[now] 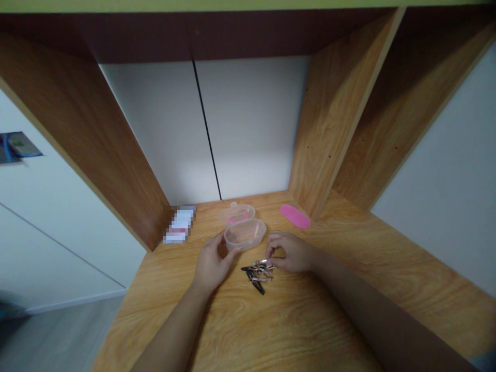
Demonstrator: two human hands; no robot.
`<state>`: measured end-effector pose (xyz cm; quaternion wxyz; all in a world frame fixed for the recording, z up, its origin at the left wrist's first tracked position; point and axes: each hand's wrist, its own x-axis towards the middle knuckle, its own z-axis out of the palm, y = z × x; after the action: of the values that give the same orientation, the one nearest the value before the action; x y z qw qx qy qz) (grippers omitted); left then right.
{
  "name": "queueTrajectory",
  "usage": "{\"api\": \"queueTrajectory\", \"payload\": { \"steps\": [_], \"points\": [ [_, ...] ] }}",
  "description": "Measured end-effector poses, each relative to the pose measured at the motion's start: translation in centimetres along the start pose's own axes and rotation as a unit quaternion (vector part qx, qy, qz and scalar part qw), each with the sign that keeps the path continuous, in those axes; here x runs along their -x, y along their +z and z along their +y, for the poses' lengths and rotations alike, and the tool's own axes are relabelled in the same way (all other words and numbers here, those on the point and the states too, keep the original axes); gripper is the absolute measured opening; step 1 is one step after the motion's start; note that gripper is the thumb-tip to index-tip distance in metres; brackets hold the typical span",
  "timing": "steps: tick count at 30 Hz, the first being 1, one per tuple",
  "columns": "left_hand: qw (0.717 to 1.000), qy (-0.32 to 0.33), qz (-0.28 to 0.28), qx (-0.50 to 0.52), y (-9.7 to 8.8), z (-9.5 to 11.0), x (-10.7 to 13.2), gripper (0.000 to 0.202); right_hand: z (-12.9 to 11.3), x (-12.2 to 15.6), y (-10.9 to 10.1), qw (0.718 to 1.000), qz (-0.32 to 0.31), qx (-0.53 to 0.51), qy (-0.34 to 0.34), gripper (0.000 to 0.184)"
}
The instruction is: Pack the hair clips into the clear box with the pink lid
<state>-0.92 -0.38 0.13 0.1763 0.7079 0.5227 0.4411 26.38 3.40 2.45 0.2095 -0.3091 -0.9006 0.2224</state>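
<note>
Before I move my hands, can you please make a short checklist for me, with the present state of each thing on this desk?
1. Box open: ok, the lid lies open behind the box.
2. Box in contact: ok, the left hand touches its near rim.
3. Hair clips in reach: ok, the hair clips lie on the wooden desk by the right hand.
4. Clip held: cannot tell, the fingers cover the top of the pile.
5. Pink oval thing apart from the box: ok, it lies to the right of the lid.
</note>
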Motion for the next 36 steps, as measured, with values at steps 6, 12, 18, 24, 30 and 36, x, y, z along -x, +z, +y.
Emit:
{"api": "queueTrajectory", "payload": {
  "steps": [6,12,18,24,30,36],
  "points": [
    [1.0,-0.004,0.008,-0.004,0.0,0.0,0.0,0.052,0.0,0.2,-1.1,0.998,0.053,-0.04,-0.007,0.002],
    [0.999,-0.028,0.005,-0.023,0.0,-0.2,-0.1,0.055,0.0,0.8,-1.7,0.999,-0.007,-0.049,0.003,0.004],
    [0.999,-0.023,0.005,-0.026,-0.1,0.1,-0.1,0.053,-0.1,0.8,-1.5,0.999,-0.032,-0.015,0.018,0.022],
    [0.999,-0.027,0.006,-0.03,0.0,-0.1,-0.1,0.054,0.4,0.8,-1.0,0.999,-0.033,-0.007,-0.008,0.018],
    [0.999,-0.035,-0.004,-0.019,0.1,-0.2,-0.1,0.054,1.0,0.9,-1.5,0.999,-0.038,-0.013,-0.025,0.015],
    [0.999,-0.038,-0.011,-0.023,-0.1,0.3,-0.1,0.054,1.0,0.8,-2.5,0.998,0.044,-0.044,-0.03,0.011]
  ]
}}
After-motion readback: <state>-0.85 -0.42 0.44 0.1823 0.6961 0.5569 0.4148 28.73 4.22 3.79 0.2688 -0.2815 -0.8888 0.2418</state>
